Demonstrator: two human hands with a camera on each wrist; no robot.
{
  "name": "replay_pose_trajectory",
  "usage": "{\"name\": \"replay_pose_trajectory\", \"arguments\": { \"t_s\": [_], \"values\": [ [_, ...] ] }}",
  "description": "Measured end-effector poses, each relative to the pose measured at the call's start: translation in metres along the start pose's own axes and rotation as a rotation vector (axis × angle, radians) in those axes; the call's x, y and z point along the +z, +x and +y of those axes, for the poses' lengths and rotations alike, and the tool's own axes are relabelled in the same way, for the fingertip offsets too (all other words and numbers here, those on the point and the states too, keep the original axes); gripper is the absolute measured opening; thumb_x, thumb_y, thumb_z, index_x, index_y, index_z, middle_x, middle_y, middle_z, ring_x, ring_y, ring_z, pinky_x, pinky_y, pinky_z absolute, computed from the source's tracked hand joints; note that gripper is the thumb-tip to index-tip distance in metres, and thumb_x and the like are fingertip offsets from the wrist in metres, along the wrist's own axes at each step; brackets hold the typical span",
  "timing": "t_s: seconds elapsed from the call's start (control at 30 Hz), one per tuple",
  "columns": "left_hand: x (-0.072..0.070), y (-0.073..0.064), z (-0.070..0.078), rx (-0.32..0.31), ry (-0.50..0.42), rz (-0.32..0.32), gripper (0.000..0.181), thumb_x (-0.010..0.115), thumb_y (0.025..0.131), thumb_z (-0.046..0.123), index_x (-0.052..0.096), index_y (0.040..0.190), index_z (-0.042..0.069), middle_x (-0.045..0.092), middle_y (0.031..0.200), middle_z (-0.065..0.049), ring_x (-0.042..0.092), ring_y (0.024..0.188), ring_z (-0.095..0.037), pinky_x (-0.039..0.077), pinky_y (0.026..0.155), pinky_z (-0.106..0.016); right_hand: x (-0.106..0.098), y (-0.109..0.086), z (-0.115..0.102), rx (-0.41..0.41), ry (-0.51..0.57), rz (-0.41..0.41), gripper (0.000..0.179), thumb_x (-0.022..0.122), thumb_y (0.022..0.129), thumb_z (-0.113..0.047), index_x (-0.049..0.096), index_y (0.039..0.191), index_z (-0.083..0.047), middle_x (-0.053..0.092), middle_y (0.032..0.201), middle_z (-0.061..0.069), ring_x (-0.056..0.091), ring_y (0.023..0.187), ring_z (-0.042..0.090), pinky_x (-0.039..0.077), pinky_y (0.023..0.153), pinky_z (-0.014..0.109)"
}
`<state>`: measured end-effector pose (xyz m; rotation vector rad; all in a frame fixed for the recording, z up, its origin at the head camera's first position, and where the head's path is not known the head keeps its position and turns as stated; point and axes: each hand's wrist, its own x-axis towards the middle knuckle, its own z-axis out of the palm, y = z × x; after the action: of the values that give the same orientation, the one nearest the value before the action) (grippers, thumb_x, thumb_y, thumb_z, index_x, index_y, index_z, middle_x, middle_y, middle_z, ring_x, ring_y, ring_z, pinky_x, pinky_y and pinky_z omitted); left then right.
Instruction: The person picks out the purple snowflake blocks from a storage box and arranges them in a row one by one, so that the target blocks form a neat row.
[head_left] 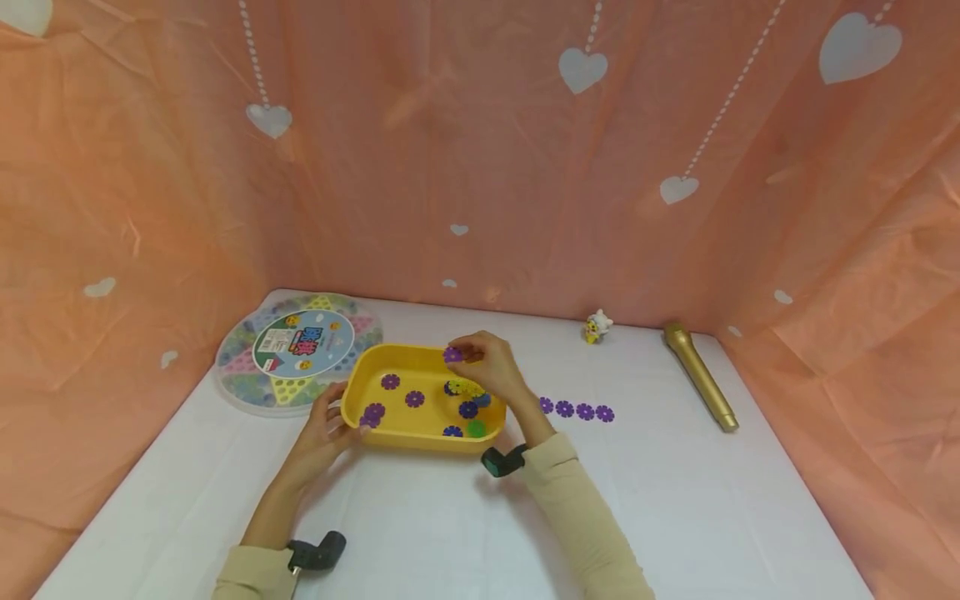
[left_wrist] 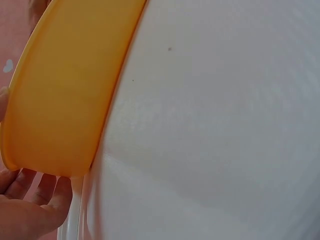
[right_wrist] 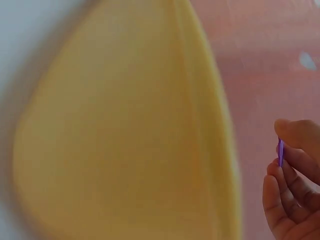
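Observation:
A yellow plastic basin (head_left: pixel 420 442) stands on the white table, holding several snowflake-shaped building discs in purple, blue, yellow and green. My left hand (head_left: pixel 324 442) grips its left end, thumb at the rim and fingers against the outer wall; the left wrist view shows those fingers (left_wrist: pixel 61 200) touching the basin's end wall (left_wrist: pixel 70 100). Above the basin's far right side, my right hand (head_left: pixel 491 367) pinches a purple snowflake disc (head_left: pixel 453 354). In the right wrist view that disc (right_wrist: pixel 280 152) appears edge-on between thumb and fingertips. A row of purple discs (head_left: pixel 585 412) lies right of the basin.
Behind the basin's left side lies a round Chinese checkers board (head_left: pixel 300 342). A small white and yellow figurine (head_left: pixel 597 327) stands at the back right, and a gold microphone (head_left: pixel 701 379) lies near the right edge. Orange cloth with white hearts hangs around the table.

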<state>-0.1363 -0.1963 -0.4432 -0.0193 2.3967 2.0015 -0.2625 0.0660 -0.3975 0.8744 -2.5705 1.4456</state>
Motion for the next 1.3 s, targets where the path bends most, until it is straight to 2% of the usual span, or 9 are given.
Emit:
{"name": "replay_pose_trajectory", "arguments": {
  "t_s": [0.13,0.23,0.3,0.47,0.53,0.73,0.9,1.1,1.3],
  "values": [
    [0.000,0.000,0.000,0.007,0.024,-0.003,0.081,0.065,0.086,0.010,0.010,0.147,0.006,0.015,0.149,-0.020,0.030,0.129,-0.038,0.041,0.097,-0.022,-0.045,-0.022,0.024,0.062,-0.026,0.078,0.031,0.074,0.079,-0.013,0.068,0.108,-0.004,0.062,0.098,0.009,0.061,0.086,0.019,0.054,0.079,0.032],
    [0.001,0.000,0.000,0.026,0.026,-0.005,0.080,0.064,0.086,0.009,0.010,0.146,0.005,0.014,0.148,-0.021,0.029,0.129,-0.039,0.034,0.105,-0.040,-0.076,-0.043,0.044,0.087,-0.054,0.130,0.033,0.075,0.078,-0.013,0.067,0.109,-0.002,0.062,0.099,0.012,0.062,0.086,0.023,0.055,0.080,0.036],
    [0.001,0.000,0.000,0.044,0.017,-0.009,0.080,0.063,0.086,0.006,0.010,0.146,0.004,0.013,0.147,-0.022,0.027,0.129,-0.040,0.029,0.106,-0.048,-0.094,-0.058,0.058,0.098,-0.072,0.167,0.035,0.075,0.078,-0.011,0.066,0.110,0.000,0.062,0.100,0.014,0.062,0.085,0.025,0.055,0.079,0.034],
    [0.000,0.000,0.001,0.060,0.000,-0.017,0.079,0.062,0.087,0.003,0.010,0.146,0.004,0.012,0.147,-0.022,0.025,0.131,-0.042,0.026,0.106,-0.049,-0.127,-0.095,0.088,0.208,-0.135,0.251,0.036,0.075,0.078,-0.011,0.065,0.111,0.002,0.063,0.100,0.016,0.062,0.088,0.027,0.051,0.073,0.015],
    [-0.001,0.001,0.001,0.059,-0.005,-0.018,0.079,0.061,0.087,0.003,0.010,0.146,0.004,0.012,0.147,-0.022,0.024,0.131,-0.042,0.026,0.105,-0.049,-0.137,-0.109,0.098,0.261,-0.166,0.253,0.036,0.074,0.079,-0.012,0.065,0.111,0.001,0.063,0.100,0.017,0.061,0.089,0.027,0.050,0.073,0.014],
    [0.000,0.001,0.000,0.061,-0.024,-0.018,0.078,0.061,0.086,0.000,0.010,0.146,0.004,0.012,0.147,-0.023,0.022,0.132,-0.043,0.023,0.107,-0.051,-0.154,-0.144,0.120,0.393,-0.290,0.213,0.034,0.072,0.081,-0.010,0.064,0.110,0.003,0.063,0.099,0.019,0.060,0.089,0.028,0.050,0.075,0.029],
    [0.002,0.001,-0.002,0.057,-0.046,-0.019,0.079,0.061,0.085,-0.002,0.010,0.145,0.003,0.012,0.147,-0.023,0.022,0.131,-0.042,0.021,0.108,-0.053,-0.158,-0.159,0.126,0.423,-0.348,0.188,0.031,0.071,0.080,-0.007,0.065,0.108,0.005,0.060,0.094,0.017,0.053,0.083,0.023,0.043,0.071,0.030],
    [0.002,0.001,-0.003,0.046,-0.031,-0.015,0.080,0.062,0.085,0.001,0.011,0.146,0.006,0.012,0.147,-0.021,0.023,0.131,-0.041,0.024,0.108,-0.050,-0.159,-0.160,0.126,0.408,-0.346,0.174,0.031,0.070,0.080,-0.005,0.064,0.109,0.006,0.059,0.095,0.018,0.052,0.083,0.024,0.043,0.072,0.033],
    [0.000,0.000,-0.001,0.048,-0.030,-0.022,0.079,0.061,0.086,0.002,0.010,0.146,0.006,0.011,0.148,-0.021,0.023,0.132,-0.041,0.032,0.103,-0.025,-0.154,-0.140,0.114,0.363,-0.332,0.171,0.040,0.068,0.084,-0.008,0.057,0.119,0.007,0.058,0.104,0.023,0.056,0.092,0.031,0.049,0.080,0.043]
  ]
}}
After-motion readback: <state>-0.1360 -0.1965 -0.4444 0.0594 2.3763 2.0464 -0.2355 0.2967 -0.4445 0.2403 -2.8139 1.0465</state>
